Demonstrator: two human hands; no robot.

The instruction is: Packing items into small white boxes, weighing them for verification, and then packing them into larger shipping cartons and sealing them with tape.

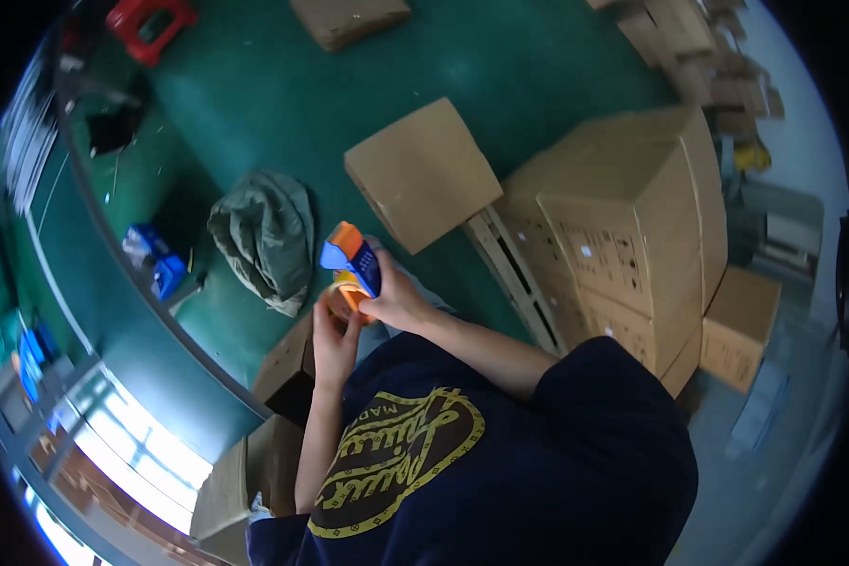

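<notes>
My right hand [398, 294] is wrapped round a blue and orange plastic object [368, 271]. Its top end is orange and blue, and an orange and yellow part shows lower down. I cannot make out its exact kind. Beside it, my left hand [335, 332] has its fingers bent close together at the object's lower orange part. Whether those fingers grip it or only touch it is partly hidden.
A crumpled grey-green cloth [266, 236] lies left of my hands, with a blue item [158, 261] beyond it. Ahead is a cardboard box [424, 173]. Large stacked cartons [623, 226] rise at the right by a pallet [511, 274]. A red stool [149, 26] stands far left.
</notes>
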